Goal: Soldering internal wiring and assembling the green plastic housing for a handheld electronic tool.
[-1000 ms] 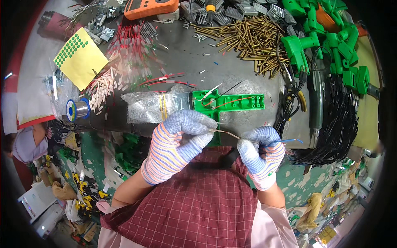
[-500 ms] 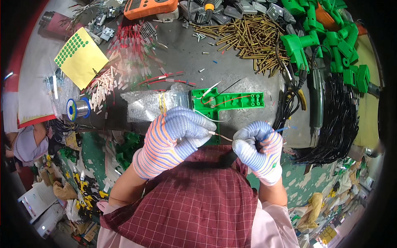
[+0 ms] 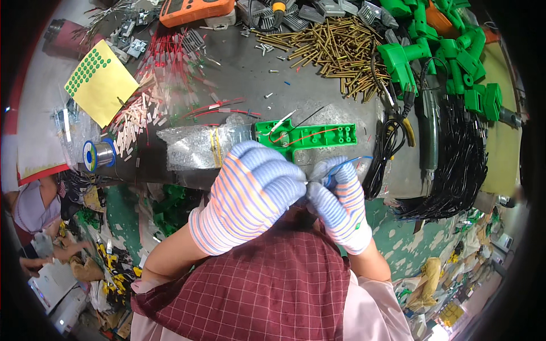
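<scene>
My left hand [image 3: 250, 196], in a striped knit glove, is closed in a pinch on a thin wire, most of it hidden by the fingers. Its fingertips meet those of my right hand [image 3: 339, 204], gloved alike and pinched shut on a blue wire [image 3: 347, 163] whose tail sticks out past the fingers. A small pale bit shows between the two hands. Just beyond them lies an open green plastic housing half [image 3: 321, 136]. Red, black and white-sleeved wires [image 3: 280, 122] rest in it, and its left end meets a bubble-wrap packet [image 3: 193, 146] with yellow bands.
At left are a solder spool [image 3: 99, 154], a yellow sticker sheet [image 3: 101, 82] and pale sleeves [image 3: 136, 113]. Brass-coloured screws [image 3: 341, 54] and green housings [image 3: 404, 59] are heaped at the back. On the right lie a coiled black cord [image 3: 384, 153] and black cables [image 3: 458, 165].
My hands have come together; the bare wire seen between them is now hidden at the fingertips. The right hand moved left and its blue wire now points up and right. The view has shifted slightly.
</scene>
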A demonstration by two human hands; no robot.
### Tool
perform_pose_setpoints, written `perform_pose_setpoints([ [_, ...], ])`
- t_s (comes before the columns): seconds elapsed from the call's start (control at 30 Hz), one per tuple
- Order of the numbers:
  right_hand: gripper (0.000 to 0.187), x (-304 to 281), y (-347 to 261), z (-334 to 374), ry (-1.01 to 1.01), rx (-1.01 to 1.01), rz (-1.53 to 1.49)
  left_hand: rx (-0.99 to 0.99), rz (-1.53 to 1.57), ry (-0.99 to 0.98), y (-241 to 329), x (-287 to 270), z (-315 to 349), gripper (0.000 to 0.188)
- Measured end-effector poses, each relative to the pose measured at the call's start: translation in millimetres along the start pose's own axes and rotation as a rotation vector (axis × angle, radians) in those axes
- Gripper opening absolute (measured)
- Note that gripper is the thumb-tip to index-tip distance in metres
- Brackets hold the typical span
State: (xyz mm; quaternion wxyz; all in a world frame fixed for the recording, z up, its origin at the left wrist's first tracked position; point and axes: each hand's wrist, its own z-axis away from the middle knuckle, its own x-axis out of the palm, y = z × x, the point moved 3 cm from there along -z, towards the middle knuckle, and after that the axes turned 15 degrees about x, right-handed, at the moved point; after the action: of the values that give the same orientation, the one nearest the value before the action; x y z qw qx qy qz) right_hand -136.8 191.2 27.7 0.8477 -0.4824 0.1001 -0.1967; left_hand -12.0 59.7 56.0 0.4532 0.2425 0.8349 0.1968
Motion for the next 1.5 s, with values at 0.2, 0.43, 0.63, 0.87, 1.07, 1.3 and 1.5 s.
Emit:
perform_pose_setpoints([
  [0.2, 0.021, -7, -4, 3, -0.049, 0.086, -0.411, -0.732, 0.791, 0.513, 1, 2, 24, 0.034],
  [0.43, 0.014, 6, -25, 0, 0.061, -0.110, 0.297, -0.710, 0.626, 0.372, -2, 10, 24, 0.014],
  [0.63, 0.012, -8, -11, 8, -0.037, 0.150, 0.240, -0.158, 0.028, 0.221, -1, 5, 17, 0.019],
  [0.87, 0.015, -22, -6, 16, 0.182, 0.182, 0.137, -0.545, -0.047, 0.393, -11, -37, 58, 0.011],
  [1.07, 0.031, -6, -6, -13, 0.179, 0.106, 0.145, -0.432, 0.016, -0.039, 2, -61, 81, 0.019],
  [1.3, 0.014, 11, -10, -18, 0.327, -0.138, 0.181, -0.156, -0.051, 0.072, -12, 8, 13, 0.025],
  [1.5, 0.017, 8, -13, -17, 0.547, -0.265, 0.050, -0.152, -0.116, 0.173, -26, 31, 27, 0.019],
])
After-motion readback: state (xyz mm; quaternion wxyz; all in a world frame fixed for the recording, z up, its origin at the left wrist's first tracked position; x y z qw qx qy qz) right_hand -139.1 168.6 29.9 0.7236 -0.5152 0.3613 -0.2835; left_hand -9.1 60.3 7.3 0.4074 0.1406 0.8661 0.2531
